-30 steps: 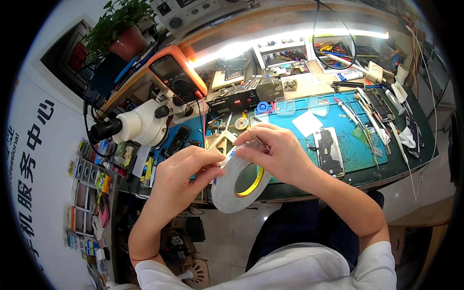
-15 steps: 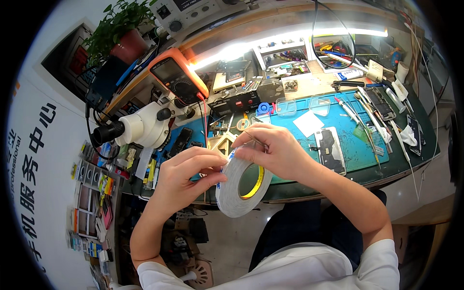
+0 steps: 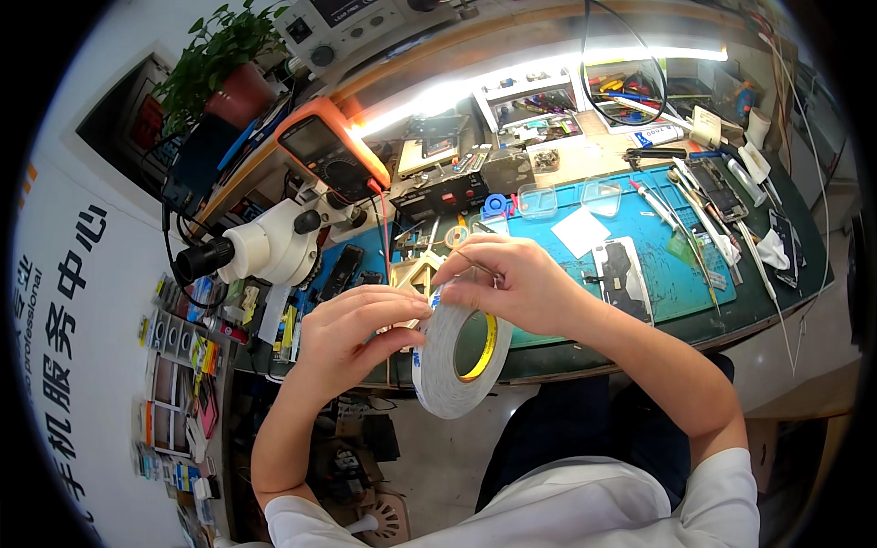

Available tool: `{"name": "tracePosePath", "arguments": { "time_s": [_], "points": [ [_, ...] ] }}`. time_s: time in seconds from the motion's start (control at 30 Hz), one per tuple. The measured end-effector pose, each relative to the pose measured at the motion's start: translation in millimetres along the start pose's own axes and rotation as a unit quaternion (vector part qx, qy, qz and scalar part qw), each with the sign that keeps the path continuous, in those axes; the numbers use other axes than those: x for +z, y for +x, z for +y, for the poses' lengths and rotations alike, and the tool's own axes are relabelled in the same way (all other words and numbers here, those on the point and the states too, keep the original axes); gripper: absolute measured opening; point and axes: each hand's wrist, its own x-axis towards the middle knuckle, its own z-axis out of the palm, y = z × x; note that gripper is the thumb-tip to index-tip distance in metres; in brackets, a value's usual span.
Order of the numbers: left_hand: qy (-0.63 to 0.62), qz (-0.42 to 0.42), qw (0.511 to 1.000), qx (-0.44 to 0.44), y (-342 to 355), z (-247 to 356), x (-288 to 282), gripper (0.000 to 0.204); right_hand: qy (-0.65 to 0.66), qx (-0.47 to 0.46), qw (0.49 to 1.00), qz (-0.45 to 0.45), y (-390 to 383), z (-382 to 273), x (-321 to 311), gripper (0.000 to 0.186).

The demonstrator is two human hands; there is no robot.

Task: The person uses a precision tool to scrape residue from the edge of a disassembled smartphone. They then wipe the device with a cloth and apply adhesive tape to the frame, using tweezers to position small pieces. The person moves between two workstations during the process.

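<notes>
A large roll of white tape point(image 3: 440, 370) with a yellow inner core hangs upright between my hands, above the bench's front edge. My left hand point(image 3: 358, 331) pinches the roll's upper left rim between thumb and fingers. At the top of the roll, my right hand point(image 3: 512, 281) is closed around slim metal tweezers point(image 3: 482, 266), its thumb and fingertips against the tape. The tweezers' tips and any loose tape end are hidden by the fingers.
Behind my hands lies a blue work mat point(image 3: 548, 239) with an opened phone point(image 3: 623, 281), white card point(image 3: 581, 232) and small clear boxes. A microscope point(image 3: 265, 245) and orange multimeter point(image 3: 331, 151) stand at left. Several hand tools point(image 3: 699, 219) lie at right.
The roll has shifted slightly down and right in view. My left fingers have straightened a little along its rim, and the right hand keeps its grip.
</notes>
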Motion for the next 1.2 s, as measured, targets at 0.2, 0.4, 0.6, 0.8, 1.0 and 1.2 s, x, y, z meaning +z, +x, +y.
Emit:
{"name": "tracePosePath", "arguments": {
  "time_s": [0.2,0.4,0.6,0.8,1.0,1.2],
  "points": [
    [-0.061,-0.023,0.997,-0.040,-2,-3,-2,0.038,0.018,0.005,1.000,-0.007,-1,3,-1,0.019],
    [-0.044,-0.009,0.999,-0.026,-2,-1,0,0.037,0.012,0.010,1.000,-0.014,0,2,-1,0.019],
    [-0.012,0.001,0.999,-0.037,-2,11,0,0.040,0.008,0.009,1.000,0.001,0,3,0,0.019],
    [-0.002,-0.001,0.990,-0.139,2,33,1,0.035,-0.003,0.052,0.999,-0.010,0,-4,-3,0.026],
    [-0.017,0.023,0.986,-0.162,-1,35,2,0.031,-0.006,0.035,0.999,-0.011,0,-5,0,0.025],
    [0.038,0.019,0.993,-0.113,-5,29,1,0.031,-0.003,0.034,0.999,-0.009,0,-4,0,0.025]
  ]
}}
